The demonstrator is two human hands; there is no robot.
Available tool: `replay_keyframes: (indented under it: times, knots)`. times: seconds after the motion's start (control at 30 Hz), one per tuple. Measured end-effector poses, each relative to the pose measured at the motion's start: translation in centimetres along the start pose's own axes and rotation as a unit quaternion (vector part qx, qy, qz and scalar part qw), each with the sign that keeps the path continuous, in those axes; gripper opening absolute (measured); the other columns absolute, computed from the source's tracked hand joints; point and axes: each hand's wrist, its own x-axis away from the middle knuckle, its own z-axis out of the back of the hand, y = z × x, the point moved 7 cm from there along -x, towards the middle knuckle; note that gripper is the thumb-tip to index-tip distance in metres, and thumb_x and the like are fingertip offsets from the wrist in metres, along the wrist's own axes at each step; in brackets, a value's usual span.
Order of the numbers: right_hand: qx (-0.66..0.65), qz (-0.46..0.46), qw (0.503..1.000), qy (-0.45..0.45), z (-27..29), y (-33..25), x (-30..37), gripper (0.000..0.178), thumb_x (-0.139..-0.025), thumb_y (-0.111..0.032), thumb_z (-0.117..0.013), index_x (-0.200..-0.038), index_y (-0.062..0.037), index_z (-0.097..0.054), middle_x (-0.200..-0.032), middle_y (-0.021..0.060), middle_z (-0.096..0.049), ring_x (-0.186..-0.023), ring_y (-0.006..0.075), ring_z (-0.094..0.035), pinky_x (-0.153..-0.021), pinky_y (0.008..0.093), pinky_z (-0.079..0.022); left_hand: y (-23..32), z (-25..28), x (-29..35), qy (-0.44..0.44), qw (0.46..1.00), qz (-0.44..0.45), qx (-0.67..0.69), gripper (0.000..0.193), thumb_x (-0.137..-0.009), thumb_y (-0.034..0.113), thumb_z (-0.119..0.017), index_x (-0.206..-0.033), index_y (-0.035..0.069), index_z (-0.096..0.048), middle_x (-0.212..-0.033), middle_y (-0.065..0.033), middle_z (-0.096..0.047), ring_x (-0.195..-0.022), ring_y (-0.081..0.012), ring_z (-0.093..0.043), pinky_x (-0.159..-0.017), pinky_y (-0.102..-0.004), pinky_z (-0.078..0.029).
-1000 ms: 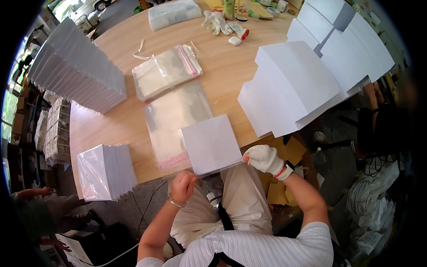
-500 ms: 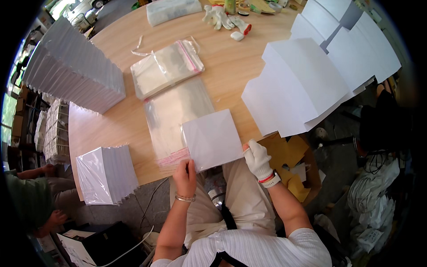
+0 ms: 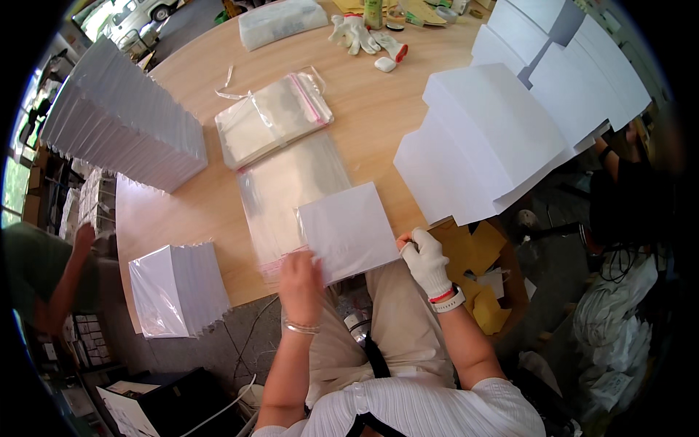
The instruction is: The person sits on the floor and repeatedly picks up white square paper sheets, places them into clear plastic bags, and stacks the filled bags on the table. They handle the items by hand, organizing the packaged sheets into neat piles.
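A white paper square [image 3: 348, 229], seemingly inside a clear plastic sleeve, lies at the table's front edge over part of a pile of clear plastic bags [image 3: 291, 193]. My right hand [image 3: 424, 260], in a white knit glove with bare fingertips, pinches its lower right corner. At its lower left corner is my bare left hand [image 3: 301, 288], over the bags' pink adhesive strip. Motion smears the left fingers, so their hold is unclear. Behind the pile lies a tied bundle of clear bags [image 3: 273, 120].
A tall stack of wrapped white pieces [image 3: 124, 116] stands at the left, with a shorter wrapped stack [image 3: 178, 288] nearer me. White paper stacks [image 3: 495, 131] fill the right. Gloves [image 3: 354, 34] lie at the back. Below right is a cardboard box [image 3: 515, 291]. Another person [image 3: 47, 277] is at left.
My left hand has shifted slightly up over the square's lower left corner and is blurred now. The right hand stays at its corner. The person at left has moved an arm upward.
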Motion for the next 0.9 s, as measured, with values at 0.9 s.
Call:
replay_keyframes:
  times: [0.9]
  knots:
    - [0.094, 0.086, 0.988, -0.084, -0.9, -2.6, -1.1, 0.010, -0.071, -0.007, -0.060, -0.078, -0.0013, -0.064, -0.078, 0.0103, -0.056, -0.070, 0.0252, -0.056, -0.063, 0.0330, -0.045, 6.5, -7.4, -3.6, -0.092, 0.955, -0.212, 0.187, 0.013, -0.063, 0.006, -0.069, -0.071, 0.008, -0.060, -0.078, -0.0019, -0.061, -0.078, -0.0224, -0.056, -0.069, -0.0346, -0.044]
